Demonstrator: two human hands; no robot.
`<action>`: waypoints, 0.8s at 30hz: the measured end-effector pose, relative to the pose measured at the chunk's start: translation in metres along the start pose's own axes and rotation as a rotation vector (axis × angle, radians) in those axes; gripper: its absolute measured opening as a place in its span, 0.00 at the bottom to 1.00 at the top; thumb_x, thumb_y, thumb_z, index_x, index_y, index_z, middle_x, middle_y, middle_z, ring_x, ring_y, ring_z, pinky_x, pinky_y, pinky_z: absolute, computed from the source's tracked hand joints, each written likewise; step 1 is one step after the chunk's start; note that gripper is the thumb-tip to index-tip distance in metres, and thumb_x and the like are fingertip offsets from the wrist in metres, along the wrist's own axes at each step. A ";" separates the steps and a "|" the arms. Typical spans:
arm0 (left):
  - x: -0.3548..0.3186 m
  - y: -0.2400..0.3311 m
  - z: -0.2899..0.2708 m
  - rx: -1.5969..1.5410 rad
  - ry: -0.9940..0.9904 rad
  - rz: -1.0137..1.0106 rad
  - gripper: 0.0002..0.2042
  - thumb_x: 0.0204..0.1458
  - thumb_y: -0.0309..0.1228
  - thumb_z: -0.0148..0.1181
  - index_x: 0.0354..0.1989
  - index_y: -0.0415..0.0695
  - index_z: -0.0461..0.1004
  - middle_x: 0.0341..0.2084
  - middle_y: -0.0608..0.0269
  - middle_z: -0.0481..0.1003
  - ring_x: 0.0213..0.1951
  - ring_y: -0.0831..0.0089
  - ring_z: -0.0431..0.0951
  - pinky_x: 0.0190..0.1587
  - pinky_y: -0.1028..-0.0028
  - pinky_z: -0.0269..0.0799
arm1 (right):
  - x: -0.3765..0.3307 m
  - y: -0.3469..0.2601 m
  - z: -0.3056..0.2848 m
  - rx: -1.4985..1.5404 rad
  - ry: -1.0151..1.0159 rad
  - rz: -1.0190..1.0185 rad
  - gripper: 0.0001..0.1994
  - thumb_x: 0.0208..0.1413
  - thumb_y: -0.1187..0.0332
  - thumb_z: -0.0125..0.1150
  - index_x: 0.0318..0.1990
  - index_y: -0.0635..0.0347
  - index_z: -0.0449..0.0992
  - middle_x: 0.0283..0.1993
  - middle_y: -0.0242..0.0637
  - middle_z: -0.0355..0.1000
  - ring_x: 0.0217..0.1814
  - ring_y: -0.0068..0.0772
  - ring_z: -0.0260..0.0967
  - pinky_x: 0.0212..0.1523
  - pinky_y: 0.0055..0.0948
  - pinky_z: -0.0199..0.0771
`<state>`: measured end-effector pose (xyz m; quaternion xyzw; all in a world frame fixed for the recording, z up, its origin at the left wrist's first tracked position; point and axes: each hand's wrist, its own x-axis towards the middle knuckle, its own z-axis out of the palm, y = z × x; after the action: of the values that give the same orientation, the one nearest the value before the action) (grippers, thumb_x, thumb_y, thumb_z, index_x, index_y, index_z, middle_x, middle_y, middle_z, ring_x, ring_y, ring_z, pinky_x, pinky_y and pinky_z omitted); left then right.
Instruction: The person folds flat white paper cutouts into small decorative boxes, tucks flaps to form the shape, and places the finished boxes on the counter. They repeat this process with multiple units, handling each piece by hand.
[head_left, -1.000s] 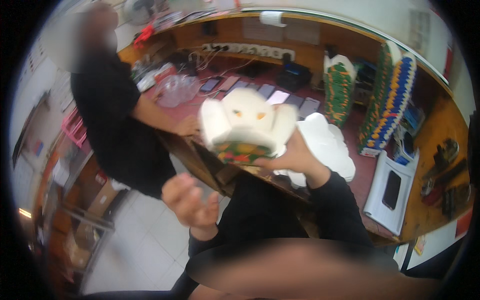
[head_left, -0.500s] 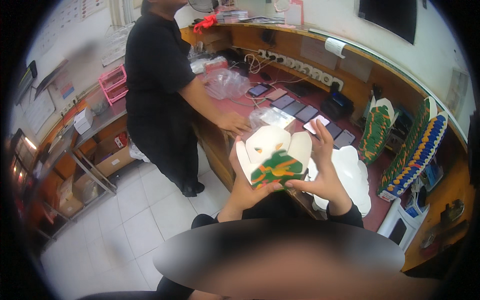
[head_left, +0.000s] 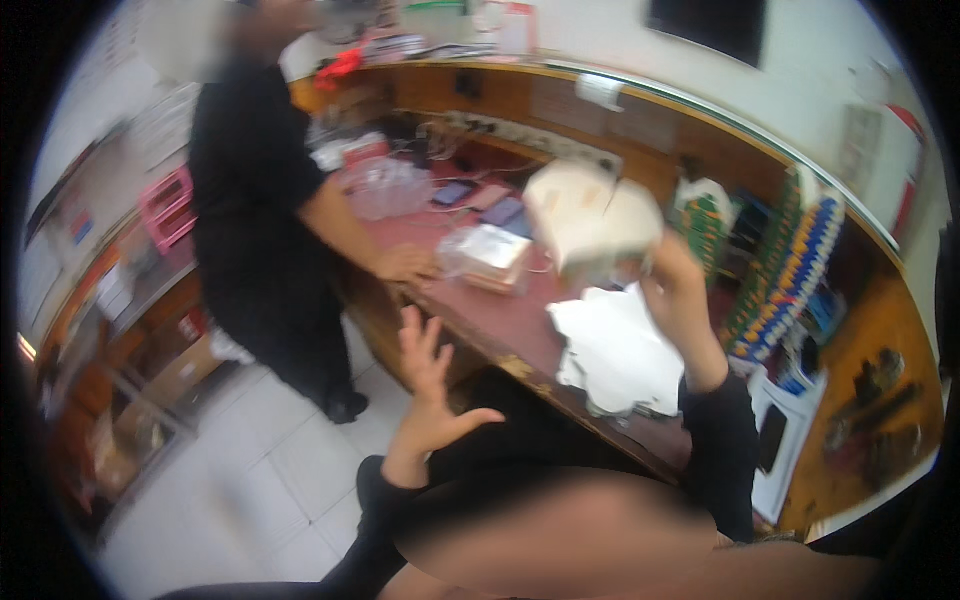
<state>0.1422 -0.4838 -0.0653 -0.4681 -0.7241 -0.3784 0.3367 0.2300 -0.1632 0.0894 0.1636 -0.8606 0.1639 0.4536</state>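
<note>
A person's right hand point(head_left: 680, 290) holds a pale, open-flapped box point(head_left: 590, 210) over a red counter point(head_left: 530, 335). The fingers pinch the box at its lower right side, though blur hides exactly how they lie. The left hand point(head_left: 430, 405), holding nothing, hangs in front of the counter's edge, its fingers spread upward and the thumb stretched out to the right.

Just below the box in the view, a stack of white cartons point(head_left: 620, 350) lies on the counter near the edge, close to the right hand. To its left sits a small pack point(head_left: 492, 255) in clear plastic; phones point(head_left: 505, 213) lie behind it, next to a crumpled clear bag point(head_left: 390, 190).

On the right lean nested green cartons point(head_left: 703, 225) and a longer blue-and-yellow row point(head_left: 795, 265). Nearer the person, a dark phone point(head_left: 772, 438) rests on a white tray point(head_left: 790, 465).

At left, a co-worker point(head_left: 255, 190) in black stands at the counter, one hand point(head_left: 405, 263) resting on it near the pack.
</note>
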 end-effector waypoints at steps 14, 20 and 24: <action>-0.070 -0.015 -0.026 -0.671 0.081 -0.640 0.64 0.43 0.35 0.79 0.78 0.57 0.28 0.78 0.54 0.31 0.66 0.51 0.66 0.63 0.48 0.67 | 0.014 0.195 -0.076 -0.752 0.171 0.377 0.11 0.53 0.73 0.66 0.44 0.65 0.81 0.68 0.46 0.65 0.65 0.52 0.69 0.58 0.46 0.76; -0.095 -0.021 -0.031 -0.708 0.103 -0.738 0.62 0.43 0.32 0.77 0.78 0.56 0.30 0.78 0.56 0.32 0.64 0.51 0.70 0.61 0.50 0.69 | 0.019 0.223 -0.085 -0.759 0.055 0.377 0.15 0.52 0.73 0.69 0.47 0.70 0.80 0.70 0.48 0.61 0.69 0.55 0.64 0.62 0.47 0.72; -0.104 -0.023 -0.031 -0.756 0.091 -0.694 0.60 0.48 0.30 0.75 0.78 0.59 0.28 0.78 0.60 0.32 0.64 0.52 0.69 0.61 0.54 0.68 | 0.018 0.244 -0.084 -0.148 0.171 0.646 0.15 0.56 0.74 0.67 0.49 0.73 0.80 0.73 0.50 0.58 0.70 0.59 0.63 0.66 0.45 0.70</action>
<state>0.1599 -0.5606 -0.1432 -0.2720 -0.6341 -0.7232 0.0297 0.1763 0.0887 0.1171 -0.1648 -0.8363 0.2495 0.4596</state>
